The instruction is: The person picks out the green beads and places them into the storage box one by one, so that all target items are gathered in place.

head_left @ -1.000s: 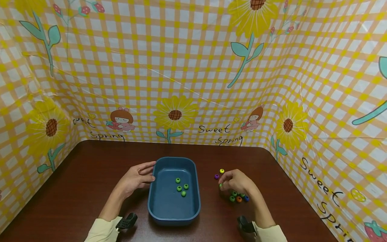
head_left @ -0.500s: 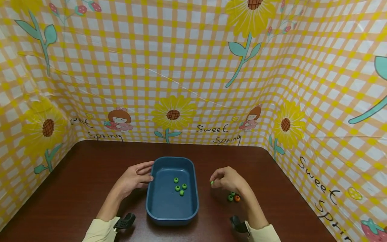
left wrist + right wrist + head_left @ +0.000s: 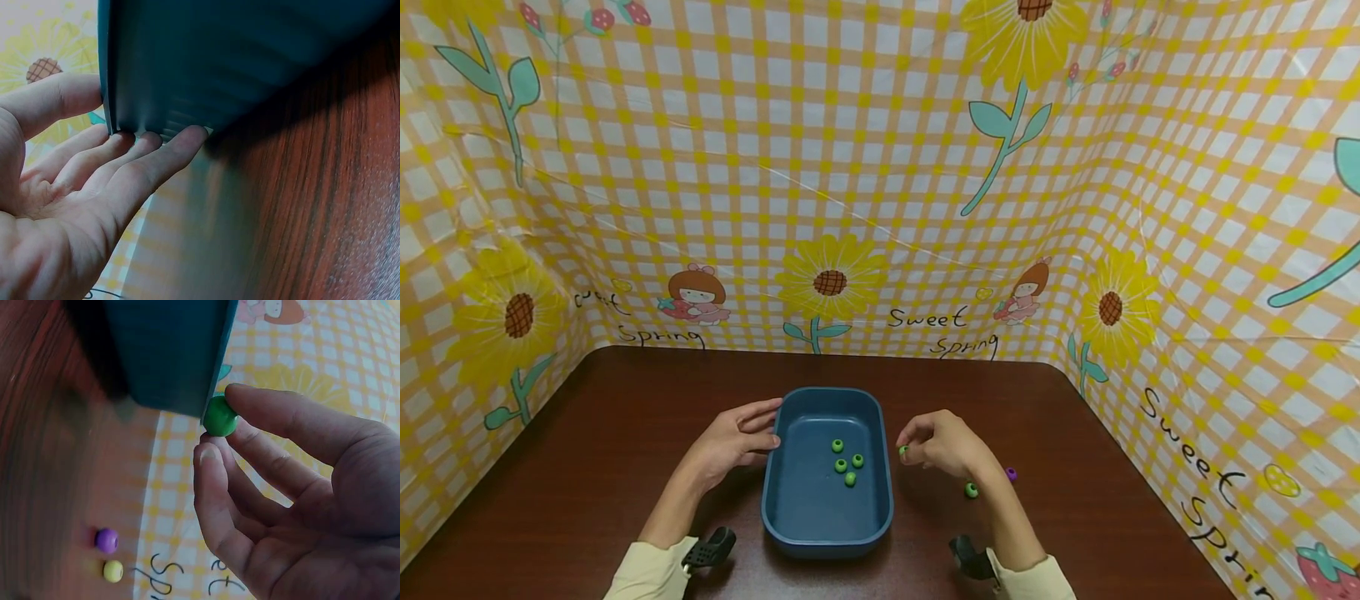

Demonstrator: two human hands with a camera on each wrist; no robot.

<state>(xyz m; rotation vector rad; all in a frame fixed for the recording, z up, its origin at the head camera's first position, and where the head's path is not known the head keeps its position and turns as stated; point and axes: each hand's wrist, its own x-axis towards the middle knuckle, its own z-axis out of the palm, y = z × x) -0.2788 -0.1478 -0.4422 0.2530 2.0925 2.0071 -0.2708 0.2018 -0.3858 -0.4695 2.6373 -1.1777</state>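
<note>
A blue rectangular tray (image 3: 808, 518) stands on the table, with several green beads (image 3: 841, 466) lying in it. My left hand (image 3: 730, 446) rests against the tray's left wall; in the left wrist view its fingers (image 3: 134, 172) are fairly straight and touch the outside of the tray. Just off the right rim, my right hand (image 3: 949, 443) pinches a green bead (image 3: 220, 417) between thumb and fingertips. Near the right wrist on the table are a green bead (image 3: 972, 491) and a purple bead (image 3: 1012, 474). The arm and hand may hide other beads.
In the right wrist view, a purple bead (image 3: 107, 540) and a yellow bead (image 3: 113, 571) lie close together on the dark wooden table (image 3: 647, 400). A checked cloth (image 3: 880, 183) with sunflowers encloses the back and sides. Each wrist wears a black strap.
My right hand has lifted a green bead from the loose beads and carried it left to near the tray's right rim. The left hand and tray have stayed in place.
</note>
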